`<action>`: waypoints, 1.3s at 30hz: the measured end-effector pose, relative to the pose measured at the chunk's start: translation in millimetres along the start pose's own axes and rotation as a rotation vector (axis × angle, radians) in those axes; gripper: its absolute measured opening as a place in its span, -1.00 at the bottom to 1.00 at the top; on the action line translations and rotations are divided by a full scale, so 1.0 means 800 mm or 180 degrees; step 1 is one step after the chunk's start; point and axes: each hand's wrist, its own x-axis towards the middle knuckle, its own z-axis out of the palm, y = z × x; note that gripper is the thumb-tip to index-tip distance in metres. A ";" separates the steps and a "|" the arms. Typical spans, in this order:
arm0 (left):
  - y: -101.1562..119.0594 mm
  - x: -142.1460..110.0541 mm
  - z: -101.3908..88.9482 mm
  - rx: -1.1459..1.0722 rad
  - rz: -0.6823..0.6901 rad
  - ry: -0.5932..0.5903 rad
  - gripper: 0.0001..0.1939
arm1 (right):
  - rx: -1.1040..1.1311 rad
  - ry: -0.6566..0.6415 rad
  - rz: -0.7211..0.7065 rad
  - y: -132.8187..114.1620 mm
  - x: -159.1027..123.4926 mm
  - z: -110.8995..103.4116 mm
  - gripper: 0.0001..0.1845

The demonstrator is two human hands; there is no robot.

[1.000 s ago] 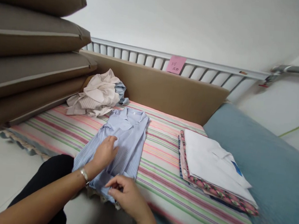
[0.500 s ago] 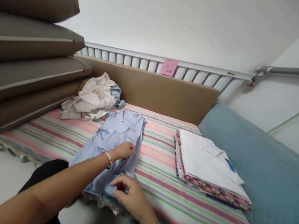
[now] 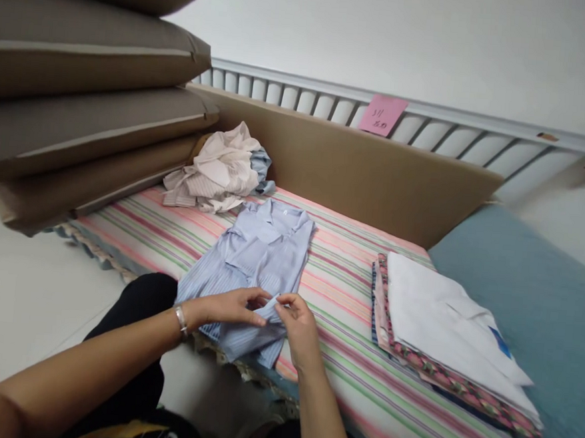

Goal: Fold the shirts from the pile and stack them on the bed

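Note:
A light blue striped shirt (image 3: 262,257) lies collar-away on the striped bed cover (image 3: 337,295), its sides folded in. My left hand (image 3: 233,306), with a bracelet at the wrist, and my right hand (image 3: 299,323) meet at the shirt's lower part. Both pinch a small fold of the blue cloth between thumb and fingers, near the shirt's right side. The hem below them hangs toward the bed's front edge.
A heap of crumpled pale shirts (image 3: 220,170) lies at the back left. A stack of folded clothes (image 3: 445,330), a white shirt on top, sits to the right. Brown cushions (image 3: 81,91) are piled at left. A tan headboard (image 3: 375,178) and a blue blanket (image 3: 541,310) border the bed.
My right hand has moved up from the hem to the shirt's lower middle and met my left hand, which slid right; both now pinch a fold. The view shifted left.

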 end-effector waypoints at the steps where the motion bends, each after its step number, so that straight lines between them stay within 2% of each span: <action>1: -0.004 0.006 0.002 0.0036 0.0036 0.0009 -0.40 | -0.0004 -0.0032 -0.0037 0.000 0.001 0.003 -0.82; 5: -0.007 0.027 0.001 -0.0306 -0.0234 -0.0095 -0.55 | -0.0110 -0.0015 -0.0087 0.008 0.007 0.003 -0.72; 7: -0.002 0.030 -0.006 -0.0750 -0.0382 0.0172 -0.59 | -0.0338 -0.0102 0.0023 0.016 0.012 -0.005 -0.62; 10: 0.003 0.031 -0.020 -0.1094 -0.0300 0.0693 -0.63 | -0.0828 -0.0245 0.0246 0.025 0.016 -0.018 -0.58; 11: 0.002 0.032 -0.023 -0.1079 -0.0258 0.0822 -0.64 | -0.1009 -0.0101 0.0275 0.026 0.016 -0.020 -0.60; 13: -0.003 0.038 -0.026 -0.0937 -0.0211 0.1096 -0.68 | -0.1453 0.0479 0.0067 0.023 0.013 -0.020 -0.64; 15: -0.012 0.050 -0.024 -0.0652 -0.0222 0.1307 -0.72 | -0.1903 0.1013 -0.0446 0.018 0.006 -0.014 -0.70; 16: -0.015 0.058 -0.022 -0.0425 -0.0231 0.1332 -0.75 | -0.2091 0.1081 -0.0717 0.016 0.003 -0.010 -0.72; 18: -0.019 0.074 -0.017 0.0128 -0.0214 0.1267 -0.81 | -0.2413 0.0772 -0.1015 0.017 -0.002 0.002 -0.76; 21: -0.016 0.087 -0.014 0.0755 -0.0117 0.1344 -0.75 | -0.2850 0.0019 -0.0788 0.030 0.000 0.015 -0.80; 23: -0.012 0.076 -0.018 0.1220 0.0262 0.1579 -0.64 | -0.3011 -0.0217 -0.0546 0.041 0.005 0.018 -0.78; 25: -0.009 0.045 -0.023 0.1856 0.0879 0.1522 -0.64 | -0.2997 -0.0251 -0.0428 0.047 0.009 0.016 -0.75; 27: -0.012 -0.001 -0.026 0.2335 0.1388 0.0960 -0.62 | -0.2919 -0.0269 -0.0385 0.048 0.011 0.013 -0.73; 29: -0.024 -0.049 -0.022 0.2652 0.1599 0.0264 -0.46 | -0.2861 -0.0291 -0.0367 0.046 0.011 0.010 -0.72; 30: -0.033 -0.069 -0.017 0.2820 0.1619 0.0050 -0.37 | -0.2839 -0.0291 -0.0357 0.045 0.010 0.009 -0.72; 32: -0.053 -0.092 -0.005 0.3101 0.1534 -0.0099 -0.24 | -0.2782 -0.0271 -0.0333 0.044 0.009 0.009 -0.72; 35: -0.074 -0.088 0.007 0.3291 0.1352 0.0060 -0.24 | -0.2667 -0.0181 -0.0324 0.043 0.007 0.010 -0.73; 39: -0.066 -0.057 0.011 0.3154 0.1345 0.0503 -0.45 | -0.2457 -0.0088 -0.0500 0.040 0.003 0.009 -0.73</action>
